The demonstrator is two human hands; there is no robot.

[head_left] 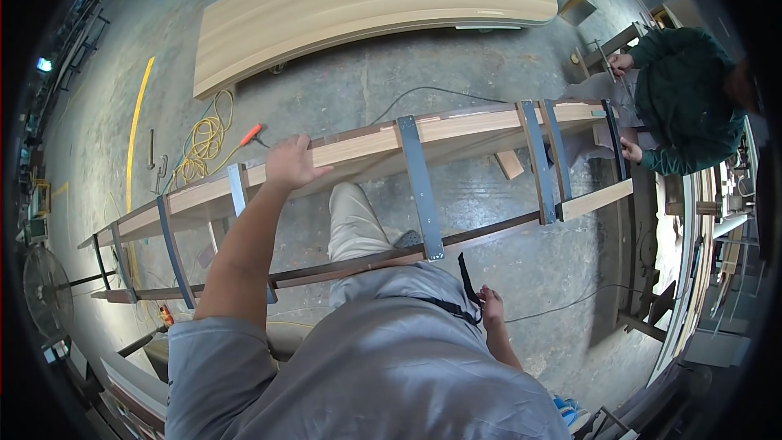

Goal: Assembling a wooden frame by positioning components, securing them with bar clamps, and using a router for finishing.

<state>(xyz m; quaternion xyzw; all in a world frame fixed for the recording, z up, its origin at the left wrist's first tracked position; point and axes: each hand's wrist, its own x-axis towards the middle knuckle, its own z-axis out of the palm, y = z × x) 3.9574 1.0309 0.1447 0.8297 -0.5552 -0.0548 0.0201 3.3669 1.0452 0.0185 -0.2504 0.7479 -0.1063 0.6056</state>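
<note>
Bare pale wood lies under the left hand [291, 161], which is laid over the upper rail [356, 147] of a long wooden frame [476, 125], left of the centre of the frame of view. Its thumb is spread away from its fingers; whether the rail is clamped cannot be told. At lower centre, the right hand [490, 304] is held beside a black strap [467, 281] at the waist, its fingers bent; whether anything is gripped cannot be told.

The wooden frame is stretched across the middle of the picture, from the left side to the right. Its upper rail and its dark lower rail [350, 269] are joined by several crosspieces, among them a grey crosspiece [420, 187] right of centre and a short pale crosspiece [597, 200] near the right end.

At upper right, a bar is held in one hand [622, 63] of a co-worker in a dark green top [680, 114]; that person's other hand [630, 149] is placed at the black crosspiece [614, 138] closing the frame's end.

Beyond the rails, a wood block [510, 165] is seen on the grey floor [554, 261]. Left of centre, an orange-handled tool [251, 134] is found beside a coiled yellow cord [204, 143]. Across the top, a large round-ended wooden panel [366, 12] is seen, with a box [577, 4] beside its right end. A fan [47, 287] is stood at far left.
</note>
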